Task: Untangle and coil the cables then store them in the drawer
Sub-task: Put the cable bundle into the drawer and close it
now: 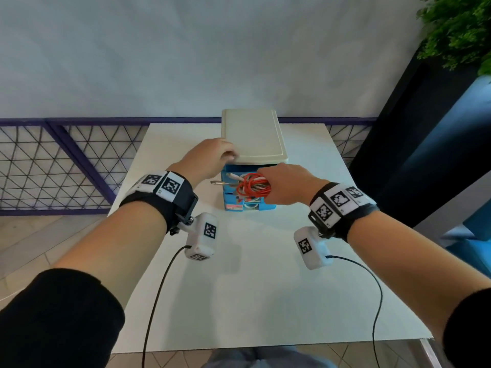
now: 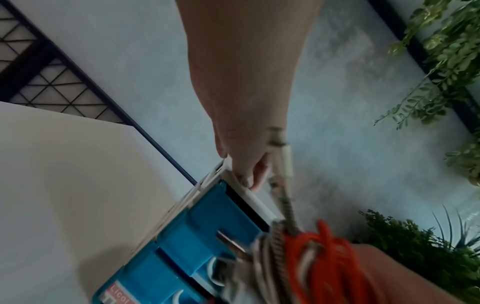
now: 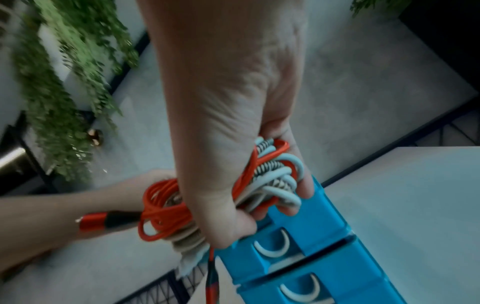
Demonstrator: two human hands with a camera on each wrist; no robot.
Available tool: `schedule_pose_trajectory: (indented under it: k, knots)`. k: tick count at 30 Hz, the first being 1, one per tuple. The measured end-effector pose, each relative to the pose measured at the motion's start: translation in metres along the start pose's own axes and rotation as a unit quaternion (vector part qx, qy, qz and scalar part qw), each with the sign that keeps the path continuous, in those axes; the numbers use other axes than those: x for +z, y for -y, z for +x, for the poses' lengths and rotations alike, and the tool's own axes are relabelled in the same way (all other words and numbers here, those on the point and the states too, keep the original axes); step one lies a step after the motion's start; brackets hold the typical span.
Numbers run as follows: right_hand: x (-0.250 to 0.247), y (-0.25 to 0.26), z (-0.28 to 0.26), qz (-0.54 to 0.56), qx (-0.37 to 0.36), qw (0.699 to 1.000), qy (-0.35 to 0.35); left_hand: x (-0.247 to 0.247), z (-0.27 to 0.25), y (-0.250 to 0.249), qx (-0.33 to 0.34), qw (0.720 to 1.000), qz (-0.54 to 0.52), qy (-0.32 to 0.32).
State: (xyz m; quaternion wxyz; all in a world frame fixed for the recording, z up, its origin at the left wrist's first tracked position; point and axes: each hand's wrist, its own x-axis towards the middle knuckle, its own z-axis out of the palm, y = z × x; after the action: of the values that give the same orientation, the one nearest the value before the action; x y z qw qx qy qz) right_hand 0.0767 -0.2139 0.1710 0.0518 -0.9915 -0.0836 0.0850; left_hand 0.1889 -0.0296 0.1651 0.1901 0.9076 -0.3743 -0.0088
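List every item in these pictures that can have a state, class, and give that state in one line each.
Cable bundle: coiled, red and pale cables together, gripped in front of the drawers.
Right hand: curled round the bundle.
Left hand: resting on the drawer unit's front left top corner.
Drawer unit: upright on the table.
Blue drawers: whether open or shut cannot be told.

Orange cables (image 1: pixel 251 187), blue drawers (image 1: pixel 248 205)
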Motion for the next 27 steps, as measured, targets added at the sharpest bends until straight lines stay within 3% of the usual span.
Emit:
schedule_pose_trajectory:
  k: [4, 7, 12, 15, 18, 21, 27]
  knots:
    - [-0.015, -0.001, -0.022, 0.034, -0.018, 0.998, 0.052, 0.002, 0.0, -0.002, 0.001, 1.0, 0.021, 0.002]
    - [-0.026, -0.005, -0.028, 0.065, 0.002, 0.997, 0.037, 0.001, 0.0, -0.01, 0.007, 0.998, 0.047, 0.028]
    - [-0.037, -0.006, -0.026, 0.055, 0.087, 0.994, -0.035, 0.003, 0.001, -0.014, -0.016, 0.987, 0.088, 0.133]
    - [-0.041, 0.0, -0.024, 0.005, 0.145, 0.988, -0.045, 0.006, -0.005, -0.015, -0.04, 0.972, 0.115, 0.202]
    - [-0.039, 0.009, -0.023, -0.067, 0.176, 0.982, 0.008, 0.011, -0.004, -0.008, -0.011, 0.981, 0.065, 0.185]
    - [-0.031, 0.018, -0.022, -0.116, 0.181, 0.976, 0.044, -0.002, -0.01, -0.007, -0.052, 0.979, -0.027, 0.196]
    - [-0.033, 0.034, -0.022, -0.199, 0.146, 0.966, 0.075, -0.008, -0.013, -0.006, -0.04, 0.99, -0.07, 0.118]
